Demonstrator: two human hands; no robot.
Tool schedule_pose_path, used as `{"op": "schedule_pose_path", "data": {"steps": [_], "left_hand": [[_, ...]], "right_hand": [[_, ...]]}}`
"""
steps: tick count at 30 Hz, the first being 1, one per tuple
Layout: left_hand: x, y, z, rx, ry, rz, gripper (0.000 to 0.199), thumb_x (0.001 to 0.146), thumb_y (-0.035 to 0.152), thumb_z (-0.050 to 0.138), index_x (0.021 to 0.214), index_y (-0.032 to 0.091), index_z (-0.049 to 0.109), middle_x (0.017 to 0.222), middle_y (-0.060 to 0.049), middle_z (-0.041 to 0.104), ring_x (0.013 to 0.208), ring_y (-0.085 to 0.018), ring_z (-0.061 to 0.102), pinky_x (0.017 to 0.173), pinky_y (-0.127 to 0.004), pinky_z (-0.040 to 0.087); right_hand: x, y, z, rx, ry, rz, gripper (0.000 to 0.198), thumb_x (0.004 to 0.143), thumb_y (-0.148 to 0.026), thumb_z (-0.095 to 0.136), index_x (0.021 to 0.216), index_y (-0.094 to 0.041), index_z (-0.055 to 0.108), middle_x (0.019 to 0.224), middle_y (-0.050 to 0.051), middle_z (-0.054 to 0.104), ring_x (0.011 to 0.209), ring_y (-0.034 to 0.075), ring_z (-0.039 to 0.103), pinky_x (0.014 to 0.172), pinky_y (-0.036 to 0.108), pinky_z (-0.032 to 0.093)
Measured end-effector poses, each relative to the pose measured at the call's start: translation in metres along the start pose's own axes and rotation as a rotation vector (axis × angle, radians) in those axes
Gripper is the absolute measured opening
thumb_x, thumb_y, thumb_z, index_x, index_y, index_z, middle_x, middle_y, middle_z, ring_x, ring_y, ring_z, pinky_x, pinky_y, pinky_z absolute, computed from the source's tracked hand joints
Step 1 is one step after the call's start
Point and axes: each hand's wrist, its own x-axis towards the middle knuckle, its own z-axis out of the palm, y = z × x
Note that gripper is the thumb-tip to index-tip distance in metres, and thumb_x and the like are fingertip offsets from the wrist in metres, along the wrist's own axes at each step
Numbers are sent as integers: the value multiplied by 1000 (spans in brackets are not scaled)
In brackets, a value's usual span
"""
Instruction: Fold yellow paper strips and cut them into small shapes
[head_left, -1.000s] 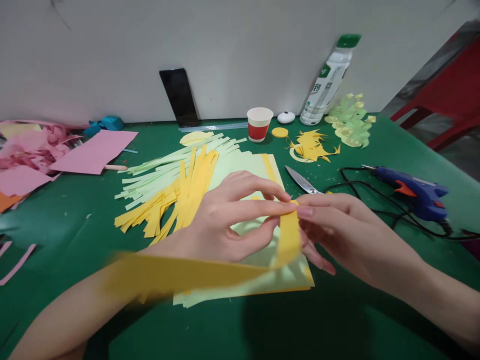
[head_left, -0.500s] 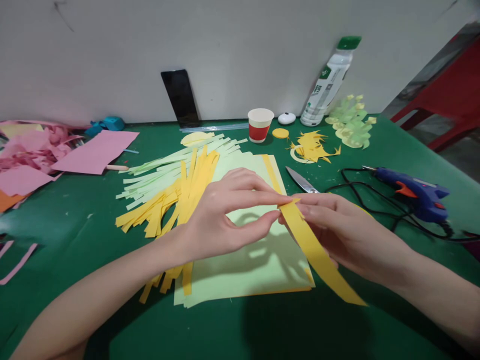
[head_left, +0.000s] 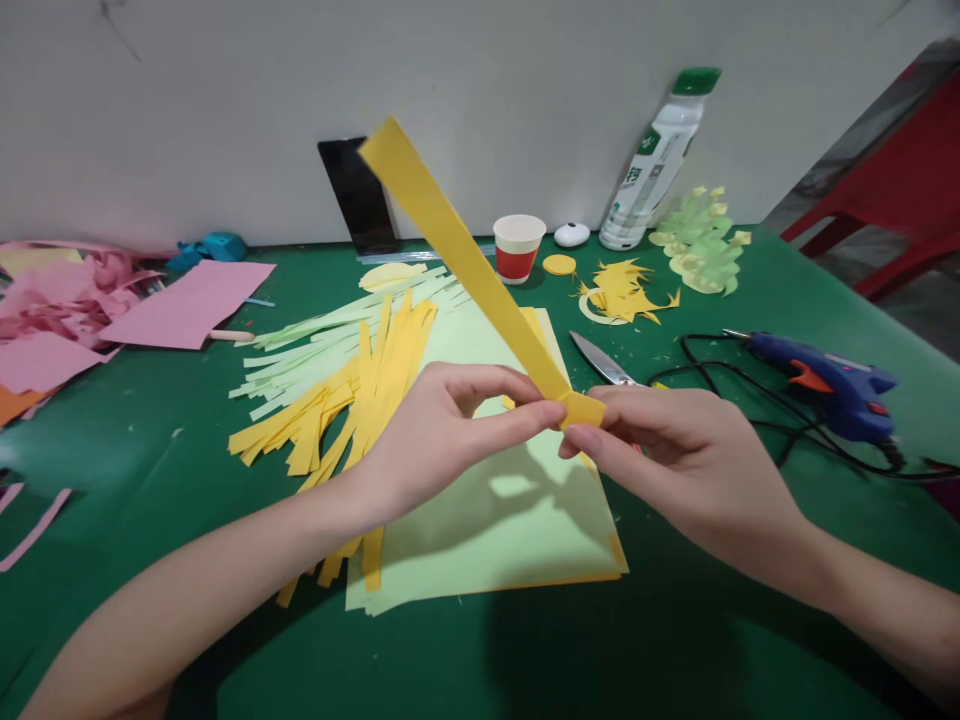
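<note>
Between both hands is a yellow paper strip (head_left: 472, 270), folded into a small flat shape at its lower end. Its long free tail points up and to the left. My left hand (head_left: 457, 430) pinches the folded end between thumb and index finger. From the other side, my right hand (head_left: 667, 450) grips the same fold between thumb and fingers. Beneath them lies a stack of light green paper sheets (head_left: 495, 540). More yellow strips (head_left: 390, 350) and pale green strips (head_left: 300, 350) are piled left of my left hand. Scissors (head_left: 600, 360) lie just beyond my right hand, their handles partly hidden.
A blue glue gun (head_left: 825, 370) with a black cord lies at right. Along the wall stand a phone (head_left: 352, 195), a paper cup (head_left: 517, 250) and a leaning bottle (head_left: 652, 170). Yellow spiky paper cutouts (head_left: 626, 290) lie behind the scissors. Pink paper (head_left: 187, 305) is heaped at left.
The strip's free tail has swung from lower right to upper left. Both hands have turned slightly around the folded end and keep hold of it.
</note>
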Motion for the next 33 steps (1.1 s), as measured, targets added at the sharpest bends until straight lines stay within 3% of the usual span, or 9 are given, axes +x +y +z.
{"op": "schedule_pose_path", "data": {"steps": [4, 9, 12, 17, 22, 27, 33], "left_hand": [[0, -1, 0, -44, 0, -33, 15, 75, 27, 63, 62, 21, 67, 65, 5, 65, 59, -8, 54, 59, -22, 42], [-1, 1, 1, -126, 28, -81, 15, 76, 26, 64, 62, 21, 66, 61, 7, 60, 57, -5, 47, 54, -18, 36], [-2, 1, 1, -153, 12, -90, 17, 77, 25, 63, 61, 20, 65, 61, 8, 58, 58, -4, 45, 55, -17, 35], [-3, -1, 3, -188, -23, -71, 17, 78, 25, 62, 62, 20, 64, 62, 9, 59, 60, -3, 46, 60, -16, 37], [-6, -2, 6, -275, -71, -72, 14, 78, 23, 62, 65, 19, 65, 66, 8, 59, 63, -4, 49, 64, -17, 39], [-8, -2, 5, -367, -81, -15, 16, 80, 17, 57, 69, 20, 67, 72, 5, 59, 69, -6, 51, 67, -19, 41], [-7, 1, 5, -196, -104, -6, 20, 79, 26, 60, 61, 17, 64, 69, 3, 58, 67, -8, 52, 65, -22, 41]], "right_hand": [[0, 0, 2, 1, 17, -7, 27, 77, -20, 54, 50, -19, 48, 48, -1, 50, 43, 8, 39, 39, 21, 30], [2, 3, 6, 34, 18, -3, 13, 74, -18, 59, 62, -17, 63, 52, 0, 59, 47, 8, 48, 40, 19, 34], [2, 1, 5, 55, 31, 1, 18, 75, -16, 57, 58, -16, 63, 47, -2, 54, 42, 6, 42, 36, 19, 29], [0, -1, 4, 160, -2, 2, 33, 76, -15, 53, 43, -16, 51, 38, -5, 38, 37, 4, 31, 34, 19, 23], [-4, 5, 3, 296, -58, 7, 25, 79, -18, 55, 56, -17, 64, 47, -4, 45, 44, 5, 39, 38, 19, 27], [-8, 12, 4, 482, -77, 81, 32, 80, -25, 57, 49, -17, 60, 52, -2, 51, 46, 6, 42, 38, 20, 27], [-6, 11, 4, 452, -105, 11, 29, 81, -20, 54, 53, -17, 60, 51, -3, 50, 43, 5, 40, 38, 20, 27]]}}
